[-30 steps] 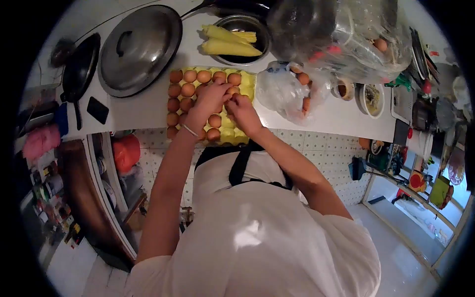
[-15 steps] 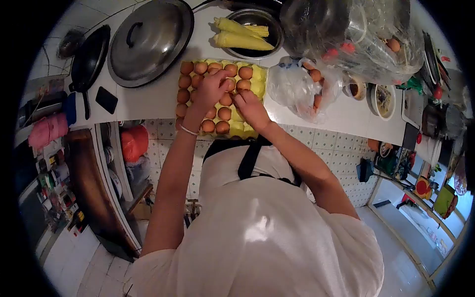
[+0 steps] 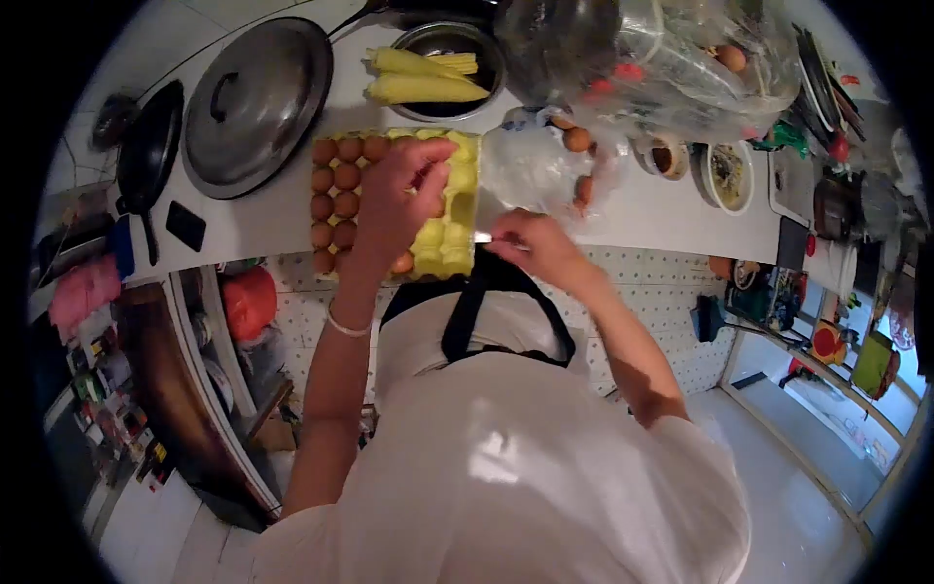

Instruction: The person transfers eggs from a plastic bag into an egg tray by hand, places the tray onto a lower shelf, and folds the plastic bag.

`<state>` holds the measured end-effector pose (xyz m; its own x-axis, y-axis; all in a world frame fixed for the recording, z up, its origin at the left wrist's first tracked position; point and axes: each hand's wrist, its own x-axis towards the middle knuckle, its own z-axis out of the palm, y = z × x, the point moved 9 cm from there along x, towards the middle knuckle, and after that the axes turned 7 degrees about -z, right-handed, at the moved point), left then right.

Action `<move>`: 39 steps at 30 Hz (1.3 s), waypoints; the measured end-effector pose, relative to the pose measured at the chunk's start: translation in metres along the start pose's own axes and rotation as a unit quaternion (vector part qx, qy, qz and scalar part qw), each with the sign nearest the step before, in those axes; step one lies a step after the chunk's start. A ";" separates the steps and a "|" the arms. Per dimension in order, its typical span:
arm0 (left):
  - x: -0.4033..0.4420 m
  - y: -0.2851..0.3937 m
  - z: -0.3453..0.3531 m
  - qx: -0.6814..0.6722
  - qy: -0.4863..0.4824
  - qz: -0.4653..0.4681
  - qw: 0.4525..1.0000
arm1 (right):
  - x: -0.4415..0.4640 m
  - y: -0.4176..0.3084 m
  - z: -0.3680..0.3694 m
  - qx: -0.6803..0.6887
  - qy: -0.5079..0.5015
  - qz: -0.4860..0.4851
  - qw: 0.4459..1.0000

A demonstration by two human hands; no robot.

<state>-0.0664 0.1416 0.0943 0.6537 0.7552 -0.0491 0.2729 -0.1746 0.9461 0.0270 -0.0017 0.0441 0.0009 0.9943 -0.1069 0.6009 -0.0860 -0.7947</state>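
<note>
Bowl (image 3: 488, 58) with corn (image 3: 428, 90) lies beyond our left hand (image 3: 399, 190), egg bag (image 3: 530, 165) beyond our right hand (image 3: 537, 241). The left screens part of the egg tray (image 3: 449, 239); the right sits apart beside it; grips we cannot tell.

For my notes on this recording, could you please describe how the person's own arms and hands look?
Both the left hand and right hand are ungloved. A thin, pale band circles the left wrist; none shows on the right. The sleeves are short and whitish.
</note>
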 end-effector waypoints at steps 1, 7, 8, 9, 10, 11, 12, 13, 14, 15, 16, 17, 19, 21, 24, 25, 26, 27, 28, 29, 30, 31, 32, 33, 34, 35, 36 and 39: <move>-0.008 0.021 0.014 -0.024 -0.038 0.057 0.997 | -0.017 0.004 -0.025 0.020 -0.050 0.061 0.997; -0.037 0.038 0.167 0.044 -0.229 0.156 0.960 | -0.012 0.069 -0.111 -0.173 0.116 0.100 0.973; -0.037 0.029 0.194 0.114 -0.250 0.177 0.945 | -0.003 0.098 -0.101 -0.191 0.142 0.090 0.967; -0.034 0.028 0.209 0.114 -0.248 0.179 0.945 | -0.002 0.121 -0.092 -0.193 0.143 0.088 0.967; -0.034 0.019 0.234 0.248 -0.293 0.187 0.904 | 0.002 0.145 -0.073 -0.203 0.063 0.093 0.973; -0.039 0.002 0.252 0.375 -0.332 0.186 0.845 | 0.002 0.165 -0.053 -0.211 -0.022 0.098 0.972; -0.041 -0.005 0.261 0.374 -0.329 0.185 0.847 | -0.003 0.177 -0.047 -0.212 -0.024 0.095 0.972; -0.039 -0.012 0.268 0.401 -0.290 0.201 0.845 | -0.008 0.192 -0.041 -0.281 -0.082 0.121 0.949; -0.038 -0.018 0.274 0.427 -0.250 0.217 0.842 | -0.013 0.208 -0.038 -0.346 -0.138 0.146 0.916; -0.039 -0.035 0.286 0.427 -0.248 0.216 0.842 | -0.016 0.204 -0.039 -0.348 -0.139 0.144 0.916; -0.035 -0.054 0.293 0.434 -0.219 0.197 0.851 | -0.025 0.200 -0.039 -0.313 -0.146 0.181 0.921; -0.030 -0.065 0.295 0.442 -0.189 0.176 0.859 | -0.032 0.200 -0.038 -0.278 -0.154 0.216 0.923; -0.020 -0.062 0.284 0.408 -0.180 0.106 0.889 | -0.033 0.220 -0.028 -0.327 -0.076 0.148 0.930; -0.011 -0.071 0.277 0.370 -0.167 0.036 0.913 | -0.038 0.261 -0.005 -0.373 0.002 0.075 0.925; -0.005 -0.083 0.277 0.368 -0.115 0.053 0.921 | -0.053 0.274 -0.022 -0.353 0.199 0.104 0.908; -0.004 -0.091 0.279 0.362 -0.124 0.030 0.923 | -0.046 0.231 -0.031 -0.337 0.106 0.142 0.924; -0.002 -0.098 0.280 0.356 -0.133 0.008 0.925 | -0.041 0.210 -0.030 -0.318 0.012 0.179 0.931; 0.000 -0.101 0.281 0.357 -0.131 0.006 0.925 | -0.041 0.213 -0.028 -0.318 0.012 0.176 0.931; 0.001 -0.108 0.283 0.357 -0.135 -0.016 0.924 | -0.045 0.225 -0.023 -0.308 -0.011 0.219 0.926; 0.003 -0.115 0.284 0.358 -0.137 -0.038 0.923 | -0.049 0.236 -0.019 -0.297 -0.032 0.260 0.918; 0.005 -0.120 0.284 0.358 -0.136 -0.039 0.923 | -0.050 0.242 -0.014 -0.298 -0.033 0.258 0.918; 0.005 -0.122 0.285 0.361 -0.133 -0.030 0.922 | -0.048 0.239 -0.017 -0.328 0.041 0.193 0.924; 0.007 -0.124 0.286 0.365 -0.130 -0.020 0.922 | -0.049 0.235 -0.020 -0.354 0.116 0.124 0.920; 0.008 -0.120 0.284 0.365 -0.130 -0.021 0.922 | -0.051 0.260 -0.012 -0.354 0.115 0.123 0.920; 0.009 -0.118 0.278 0.353 -0.125 -0.046 0.926 | -0.049 0.271 -0.006 -0.414 0.162 0.019 0.896; 0.010 -0.119 0.273 0.341 -0.120 -0.071 0.930 | -0.050 0.269 -0.007 -0.439 0.184 -0.035 0.879; 0.010 -0.121 0.271 0.341 -0.119 -0.073 0.930 | -0.053 0.266 -0.007 -0.466 0.207 -0.088 0.856; 0.011 -0.113 0.256 0.319 -0.118 -0.030 0.940 | -0.040 0.250 0.000 -0.456 -0.045 -0.013 0.889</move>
<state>0.0906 0.0073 -0.0952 0.7415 0.6281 -0.2362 0.6325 -0.5367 0.5584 0.1772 -0.0627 -0.1509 -0.0614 0.9824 -0.1765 0.9978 0.0647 0.0133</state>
